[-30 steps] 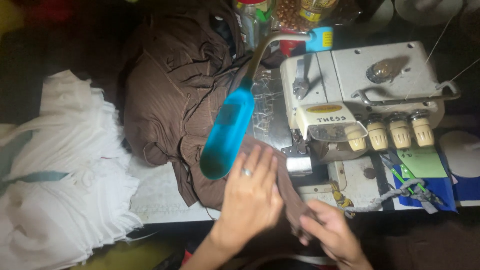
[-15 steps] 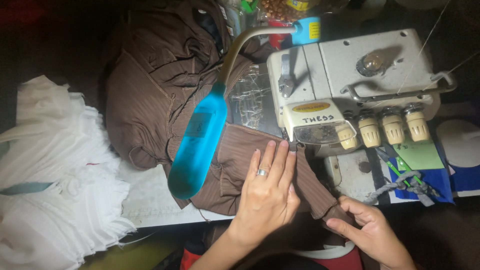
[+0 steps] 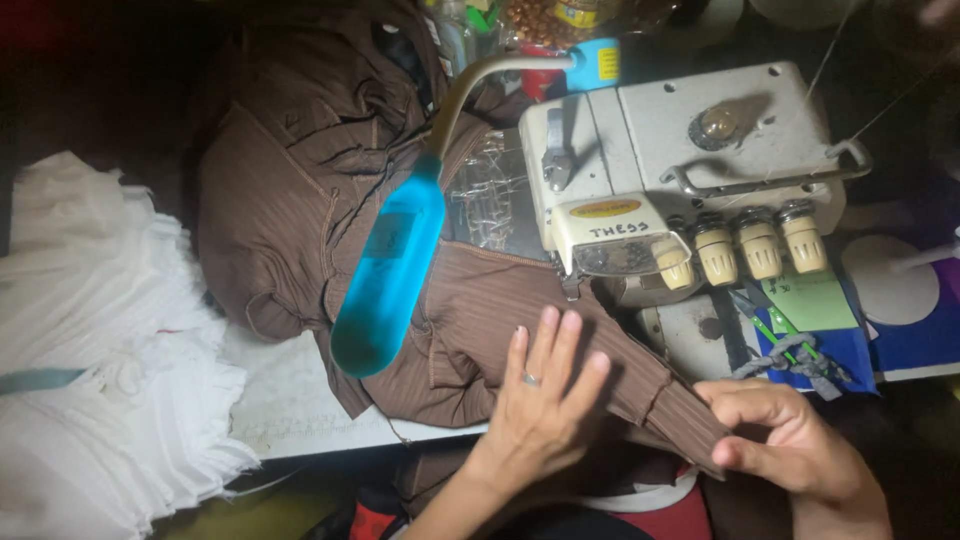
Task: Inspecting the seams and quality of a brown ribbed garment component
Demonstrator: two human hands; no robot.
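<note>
left hand (image 3: 540,400) is lying flat, fingers spread, pressing the brown fabric (image 3: 470,320). right hand (image 3: 785,440) is pinching its edge beside the overlock machine (image 3: 680,170).

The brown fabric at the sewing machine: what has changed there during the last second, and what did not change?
The right hand moved right along the edge of the brown fabric, drawing a longer strip out toward the person; it pinches the strip's end. The left hand shifted slightly right, fingers more spread, flat on the cloth. The sewing machine, blue lamp and white cloth stayed as they were.
</note>
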